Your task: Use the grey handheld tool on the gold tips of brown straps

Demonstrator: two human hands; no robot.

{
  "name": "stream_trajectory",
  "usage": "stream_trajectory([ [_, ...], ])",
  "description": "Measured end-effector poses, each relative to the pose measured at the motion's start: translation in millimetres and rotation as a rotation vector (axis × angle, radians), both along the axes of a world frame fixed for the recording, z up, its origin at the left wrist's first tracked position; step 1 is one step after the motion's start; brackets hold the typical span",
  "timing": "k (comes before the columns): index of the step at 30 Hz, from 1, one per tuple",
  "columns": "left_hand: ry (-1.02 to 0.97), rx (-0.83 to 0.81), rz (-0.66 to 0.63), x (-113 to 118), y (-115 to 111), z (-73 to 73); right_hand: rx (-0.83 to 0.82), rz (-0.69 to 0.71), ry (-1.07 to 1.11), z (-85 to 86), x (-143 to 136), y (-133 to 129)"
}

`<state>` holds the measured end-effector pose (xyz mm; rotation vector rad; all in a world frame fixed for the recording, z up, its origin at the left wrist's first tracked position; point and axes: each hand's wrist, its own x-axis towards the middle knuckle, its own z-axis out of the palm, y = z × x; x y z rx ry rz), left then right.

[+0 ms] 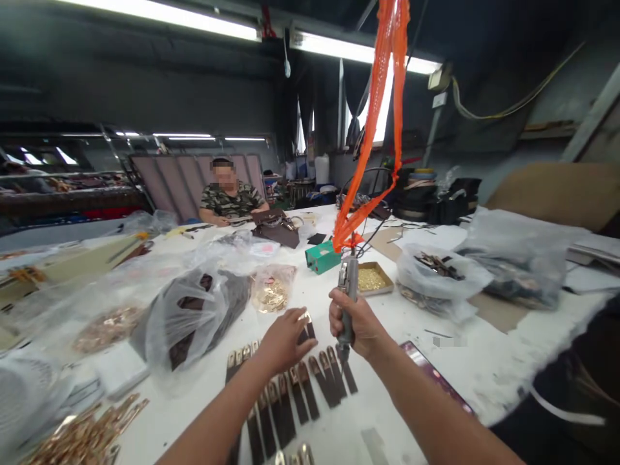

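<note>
1. Right hand [357, 323]: wrapping in a closed fist around the grip of a hanging power driver [347, 294], holding it upright with its tip pointing down at the strips below.
2. Power driver: hanging from an orange net strap [382, 116] that is running up out of view. It is looking rigid and fairly heavy, with the strap probably taking part of the weight; the mid-body grip is the natural place to hold it.
3. Left hand [283, 341]: lying palm down with fingers slightly spread, pressing on the upper end of one dark strip [306, 332], just beside the driver tip.
4. Dark leather strips [295, 394]: lying fanned in a row on the white table [484, 361], each carrying a gold metal end. They are looking thin, light and flexible, likely to slide, so pinning them flat near the metal end seems the best hold.
5. Surroundings: clear plastic bags [188, 316] of parts are sitting to the left, a tray of gold hardware [372, 279] behind the driver, a green box [321, 256] near it, and a seated person [227, 197] is working at the far end.
</note>
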<state>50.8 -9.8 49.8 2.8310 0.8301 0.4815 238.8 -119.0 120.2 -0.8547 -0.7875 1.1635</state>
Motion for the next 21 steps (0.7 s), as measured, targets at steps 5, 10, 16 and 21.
stream_trajectory([
  [5,-0.165,0.013,0.126,-65.4,-40.9,7.8,-0.139,-0.035,0.017,-36.8,3.2,-77.1],
  [10,-0.306,-0.006,0.342,-149.5,-95.6,-13.5,-0.241,-0.119,-0.093,-70.2,3.7,-120.6],
  [16,-0.455,-0.066,0.601,-213.7,-139.9,-53.1,-0.219,-0.023,-0.066,-72.3,-21.6,-135.8],
  [21,-0.521,-0.243,0.838,-231.3,-145.4,-73.6,-0.194,0.051,0.037,-65.1,-46.1,-135.1],
])
